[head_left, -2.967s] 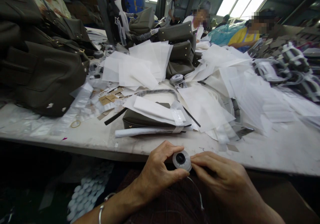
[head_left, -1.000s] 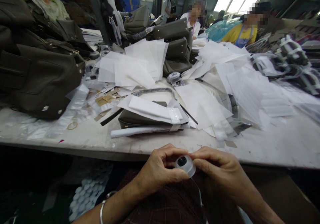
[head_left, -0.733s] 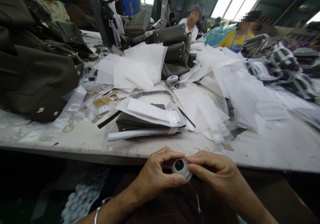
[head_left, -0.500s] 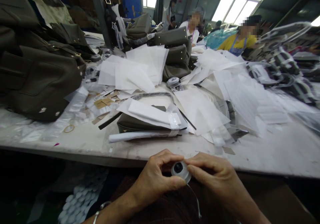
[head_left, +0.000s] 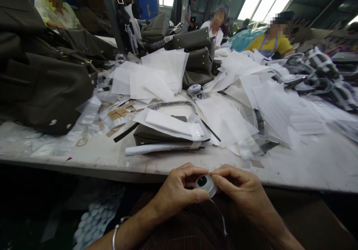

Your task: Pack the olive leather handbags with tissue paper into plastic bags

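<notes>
Both hands meet just below the near table edge. My left hand [head_left: 176, 192] pinches a small clear spool [head_left: 205, 184] with a dark centre hole between thumb and fingers. My right hand [head_left: 243, 192] closes on the spool's right side, fingertips pressed at its top rim. A thin pale thread [head_left: 219, 214] trails down from the spool over my lap. On the table just beyond lies a flat olive bag piece [head_left: 156, 134] wrapped in white paper and clear tape.
The white worktable [head_left: 307, 164] is strewn with white paper sheets [head_left: 156, 75], plastic sleeves and card tags. A large dark olive bag [head_left: 47, 89] stands at left, more bags [head_left: 198, 56] at the back. Wrapped straps [head_left: 324, 71] pile at right. Other people work behind the table.
The view sways slightly from frame to frame. My fingers shift round the spool, which has tilted and turned a little; both hands stay at the table edge.
</notes>
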`<state>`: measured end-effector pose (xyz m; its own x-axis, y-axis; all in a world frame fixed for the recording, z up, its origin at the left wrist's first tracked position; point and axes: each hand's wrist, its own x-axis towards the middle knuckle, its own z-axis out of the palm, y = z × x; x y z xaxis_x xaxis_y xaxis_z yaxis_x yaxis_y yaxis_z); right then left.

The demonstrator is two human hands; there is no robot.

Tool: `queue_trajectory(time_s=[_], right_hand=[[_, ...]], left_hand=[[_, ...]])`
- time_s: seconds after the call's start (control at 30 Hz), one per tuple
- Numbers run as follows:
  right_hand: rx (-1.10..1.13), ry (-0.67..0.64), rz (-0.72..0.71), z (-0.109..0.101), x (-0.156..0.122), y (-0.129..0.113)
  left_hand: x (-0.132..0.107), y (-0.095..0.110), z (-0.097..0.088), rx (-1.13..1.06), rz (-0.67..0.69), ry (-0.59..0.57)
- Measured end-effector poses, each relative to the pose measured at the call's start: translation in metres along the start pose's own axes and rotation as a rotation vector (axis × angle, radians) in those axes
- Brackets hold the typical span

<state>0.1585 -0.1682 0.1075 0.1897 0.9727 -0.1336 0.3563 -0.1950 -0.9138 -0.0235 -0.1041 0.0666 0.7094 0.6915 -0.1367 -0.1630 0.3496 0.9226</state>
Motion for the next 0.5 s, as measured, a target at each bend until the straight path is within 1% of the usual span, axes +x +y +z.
queue_trajectory(time_s=[0.07, 0.13, 0.23, 0.33, 0.4, 0.5], right_hand=[[0.017, -0.024, -0.024, -0.003, -0.001, -0.001], [-0.014, -0.028, -0.089, -0.006, -0.002, -0.003], [-0.148, 0.034, -0.268, -0.008, -0.006, -0.007], [-0.278, 0.088, -0.428, -0.010, -0.009, -0.012], [-0.340, 0.071, -0.480, -0.011, -0.009, -0.015], [-0.416, -0.023, -0.496, -0.014, -0.007, -0.019]], left_hand=[[0.001, 0.003, -0.001, 0.005, 0.012, 0.009], [0.001, 0.007, -0.001, 0.077, 0.037, 0.034], [-0.001, 0.012, 0.000, 0.249, 0.092, 0.079], [-0.002, 0.013, 0.001, 0.399, 0.178, 0.125], [-0.002, 0.012, 0.001, 0.486, 0.258, 0.134], [-0.003, 0.009, -0.002, 0.574, 0.362, 0.109]])
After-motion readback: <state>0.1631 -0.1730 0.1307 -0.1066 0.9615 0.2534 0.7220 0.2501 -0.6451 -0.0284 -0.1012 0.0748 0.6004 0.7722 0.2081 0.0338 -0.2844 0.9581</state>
